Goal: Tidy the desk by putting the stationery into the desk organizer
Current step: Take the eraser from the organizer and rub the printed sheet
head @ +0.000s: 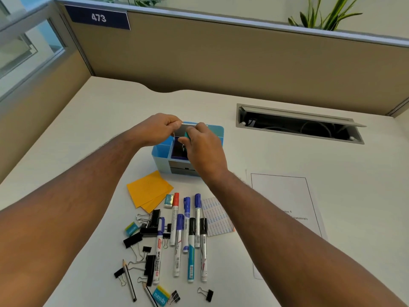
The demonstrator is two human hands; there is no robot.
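A blue desk organizer [160, 159] stands mid-desk. Both hands hover over it holding a small grey card-like item [182, 130] with a teal part. My left hand [155, 128] pinches its upper left corner. My right hand [202, 147] grips its right side and hides part of the organizer. In front lie several markers [187, 235], black binder clips [150, 222], two pencils [129, 280], erasers [169, 200], orange sticky notes [149, 191] and a label sheet [218, 217].
A printed paper sheet [287, 209] lies to the right. An open cable hatch [298, 126] sits at the back right. Brown cubicle partitions [221, 58] close the desk at the back and left.
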